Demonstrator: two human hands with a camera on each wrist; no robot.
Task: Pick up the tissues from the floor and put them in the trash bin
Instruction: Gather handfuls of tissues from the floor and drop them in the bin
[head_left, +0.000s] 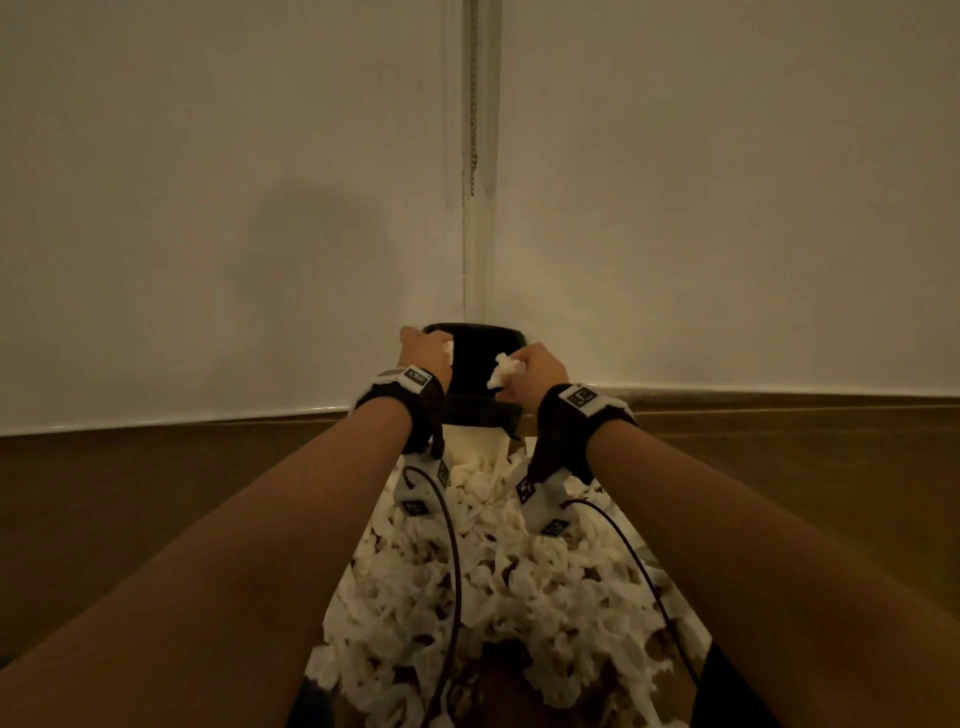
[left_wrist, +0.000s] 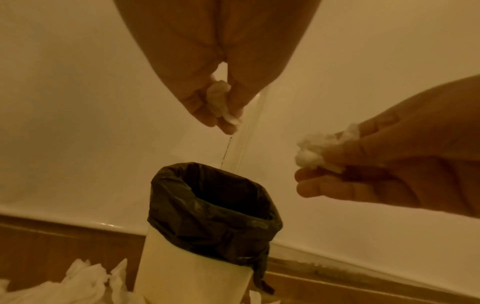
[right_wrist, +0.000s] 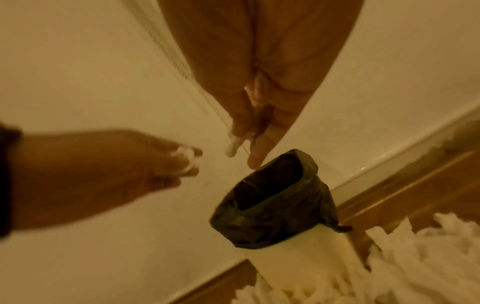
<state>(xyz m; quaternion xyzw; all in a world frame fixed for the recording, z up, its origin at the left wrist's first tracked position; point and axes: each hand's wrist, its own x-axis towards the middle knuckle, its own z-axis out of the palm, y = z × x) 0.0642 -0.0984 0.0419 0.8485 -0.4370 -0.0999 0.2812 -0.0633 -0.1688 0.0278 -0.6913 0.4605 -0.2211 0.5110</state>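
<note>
A white trash bin (head_left: 475, 441) with a black liner (left_wrist: 215, 207) stands in the wall corner. My left hand (head_left: 421, 351) hovers over the bin's left rim and pinches a small crumpled tissue (left_wrist: 221, 100). My right hand (head_left: 537, 374) is at the bin's right rim and holds a larger crumpled tissue (head_left: 505, 369), which sticks out toward the opening. In the right wrist view the same tissue (right_wrist: 233, 145) pokes out past the right hand's fingertips above the liner (right_wrist: 272, 197). Several white tissues (head_left: 493, 582) lie heaped on the floor in front of the bin.
White walls meet in the corner behind the bin, where a beaded cord (head_left: 474, 104) hangs. The brown wooden floor (head_left: 156, 478) stretches to both sides. Cables from the wrist cameras (head_left: 452, 545) hang over the tissue heap.
</note>
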